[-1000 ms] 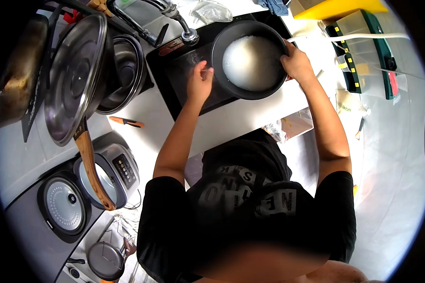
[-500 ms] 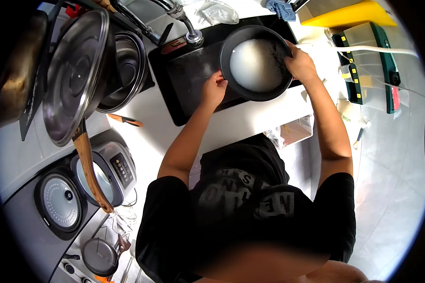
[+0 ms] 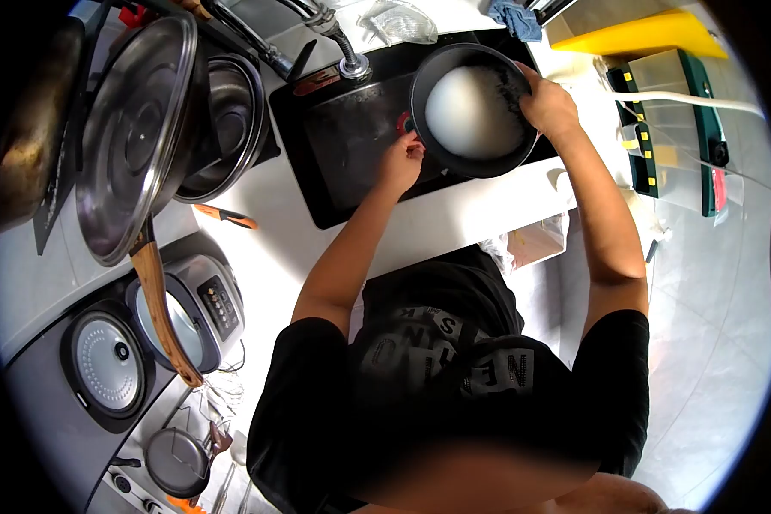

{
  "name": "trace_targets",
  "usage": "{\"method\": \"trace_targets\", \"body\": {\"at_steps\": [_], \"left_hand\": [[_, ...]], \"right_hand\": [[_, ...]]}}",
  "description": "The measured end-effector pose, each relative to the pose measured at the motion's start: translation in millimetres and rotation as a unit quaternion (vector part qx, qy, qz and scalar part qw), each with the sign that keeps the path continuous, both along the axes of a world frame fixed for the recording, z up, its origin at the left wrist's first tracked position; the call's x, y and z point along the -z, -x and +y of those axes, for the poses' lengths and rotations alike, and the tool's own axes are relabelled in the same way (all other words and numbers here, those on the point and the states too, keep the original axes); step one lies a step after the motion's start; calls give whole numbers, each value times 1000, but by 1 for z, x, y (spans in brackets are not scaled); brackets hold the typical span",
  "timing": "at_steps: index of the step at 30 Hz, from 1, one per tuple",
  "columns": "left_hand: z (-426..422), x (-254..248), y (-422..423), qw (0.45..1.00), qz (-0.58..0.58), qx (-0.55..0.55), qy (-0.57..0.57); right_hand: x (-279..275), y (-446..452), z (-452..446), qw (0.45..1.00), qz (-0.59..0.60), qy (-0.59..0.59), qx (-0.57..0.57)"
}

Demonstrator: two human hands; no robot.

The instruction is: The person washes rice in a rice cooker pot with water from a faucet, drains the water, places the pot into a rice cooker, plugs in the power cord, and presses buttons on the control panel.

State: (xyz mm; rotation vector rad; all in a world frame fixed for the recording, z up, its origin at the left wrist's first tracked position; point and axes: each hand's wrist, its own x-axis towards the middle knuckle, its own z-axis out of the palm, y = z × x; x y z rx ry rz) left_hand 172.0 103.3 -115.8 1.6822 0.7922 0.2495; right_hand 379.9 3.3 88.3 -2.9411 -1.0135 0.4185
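Your right hand (image 3: 548, 101) is gripping the pot (image 3: 488, 168) over the sink (image 3: 338, 146)

You are holding the pot at twelve o'clock from your chest, above the sink's right part. Taking the pot as your dial, your right hand is clamping its edge at three o'clock. Your left hand (image 3: 401, 163) is hovering at eight o'clock, its fingers curling close to the rim; whether they are touching it, you cannot tell. Cloudy white contents (image 3: 463, 111) are lying inside, with dark patches showing toward two o'clock. The faucet (image 3: 351, 64) is standing at ten o'clock; a blue cloth (image 3: 516, 19) is lying at one o'clock.
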Motion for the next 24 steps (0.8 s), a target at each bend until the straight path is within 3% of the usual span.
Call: {"method": "trace_targets", "body": {"at_steps": [7, 19, 24], "left_hand": [[-9, 20, -12, 997, -57, -6, 54], [-11, 40, -21, 986, -46, -12, 159], [-10, 30, -21, 979, -26, -19, 203]], "right_hand": [[4, -10, 9, 1000, -1, 20, -5], [11, -18, 21, 995, -12, 94, 7], [16, -21, 22, 997, -42, 63, -16]]}}
